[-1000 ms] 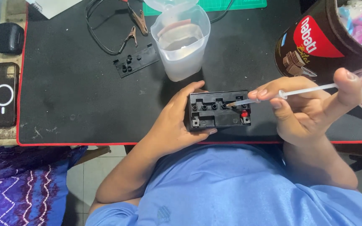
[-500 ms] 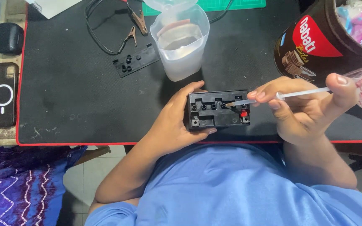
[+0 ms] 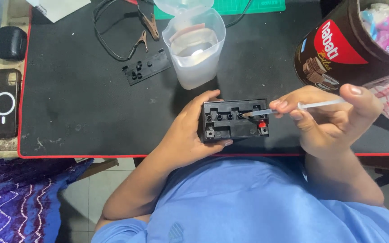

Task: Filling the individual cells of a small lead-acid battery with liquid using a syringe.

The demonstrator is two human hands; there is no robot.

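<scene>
A small black battery (image 3: 235,120) with a row of open filler holes and a red terminal rests near the front edge of the black mat (image 3: 82,112). My left hand (image 3: 190,130) wraps around its left side and steadies it. My right hand (image 3: 334,119) pinches a clear syringe (image 3: 293,108), thumb on the plunger end. The syringe tip sits at a filler hole toward the right of the row.
A translucent plastic jug (image 3: 195,47) with liquid stands just behind the battery. A black cap strip (image 3: 146,67) and clip leads (image 3: 145,31) lie to its left. A brown round tin (image 3: 343,45) holding packets is at the right, a phone (image 3: 1,103) at the left edge.
My right thumb has pressed the syringe plunger in a little, and the hand shifted slightly. The left hand and battery stay put.
</scene>
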